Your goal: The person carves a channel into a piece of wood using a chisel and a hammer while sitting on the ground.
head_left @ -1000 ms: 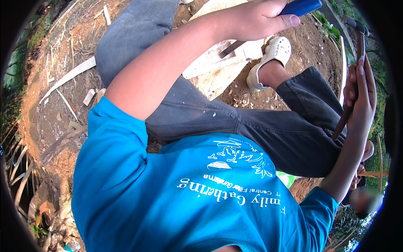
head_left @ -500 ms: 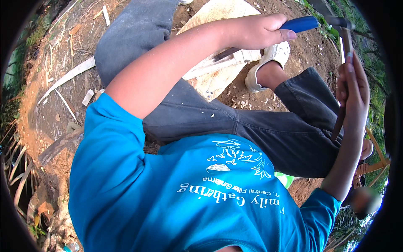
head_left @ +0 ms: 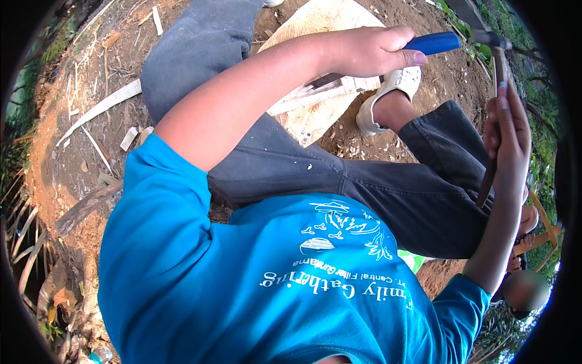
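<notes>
your left hand point(head_left: 376, 51) clamps the blue-handled tool point(head_left: 433, 43); your right hand point(head_left: 511, 132) grips the hammer point(head_left: 500, 65). off-centre blow could hit left hand.

You are holding a blue-handled tool point(head_left: 433, 43) aslant, its dark, partly hidden blade slanting down to the left over pale wood. You are also gripping a hammer point(head_left: 499, 65) by its brown handle, its dark metal head standing uppermost near the free end of the blue handle. Beneath the blade, a pale wooden strip point(head_left: 321, 94) is lying across a broad, light-coloured wooden slab point(head_left: 321, 17)
</notes>
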`<state>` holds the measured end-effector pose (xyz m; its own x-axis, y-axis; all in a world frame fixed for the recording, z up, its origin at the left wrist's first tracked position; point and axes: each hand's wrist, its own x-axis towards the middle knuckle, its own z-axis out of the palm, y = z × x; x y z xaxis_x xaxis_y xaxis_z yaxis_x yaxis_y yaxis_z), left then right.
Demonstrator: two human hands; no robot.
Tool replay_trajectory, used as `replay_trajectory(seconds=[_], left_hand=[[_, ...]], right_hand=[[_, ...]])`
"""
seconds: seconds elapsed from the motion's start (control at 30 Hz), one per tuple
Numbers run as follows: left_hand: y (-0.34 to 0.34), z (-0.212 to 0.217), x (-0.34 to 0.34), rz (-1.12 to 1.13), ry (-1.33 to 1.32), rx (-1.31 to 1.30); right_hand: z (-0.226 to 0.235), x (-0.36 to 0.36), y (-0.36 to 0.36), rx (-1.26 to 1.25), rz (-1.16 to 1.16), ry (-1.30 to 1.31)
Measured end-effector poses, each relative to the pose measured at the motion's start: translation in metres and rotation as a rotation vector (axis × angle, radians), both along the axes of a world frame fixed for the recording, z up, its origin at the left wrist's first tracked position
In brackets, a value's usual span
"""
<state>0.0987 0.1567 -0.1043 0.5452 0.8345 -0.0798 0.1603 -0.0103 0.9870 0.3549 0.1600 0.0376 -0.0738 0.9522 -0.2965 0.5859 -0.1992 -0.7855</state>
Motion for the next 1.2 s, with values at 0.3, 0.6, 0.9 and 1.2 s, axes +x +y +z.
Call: replay_trajectory(seconds=[0.3, 0.6, 0.9, 1.2], left_hand=[[-0.002, -0.008, -0.005, -0.172, 0.275, 0.188], [0.013, 0.014, -0.008, 0.087, -0.177, 0.064], [0.000, -0.008, -0.001, 0.055, 0.009, -0.004], [0.000, -0.004, -0.010, 0.051, -0.108, -0.062]], right_hand=[[0.001, 0.005, 0.001, 0.047, 0.094, 0.074], [0.010, 0.008, 0.001, 0.008, 0.040, 0.109], [0.011, 0.010, 0.006, 0.031, 0.029, 0.171], [0.000, -0.003, -0.001, 0.039, 0.054, 0.222]])
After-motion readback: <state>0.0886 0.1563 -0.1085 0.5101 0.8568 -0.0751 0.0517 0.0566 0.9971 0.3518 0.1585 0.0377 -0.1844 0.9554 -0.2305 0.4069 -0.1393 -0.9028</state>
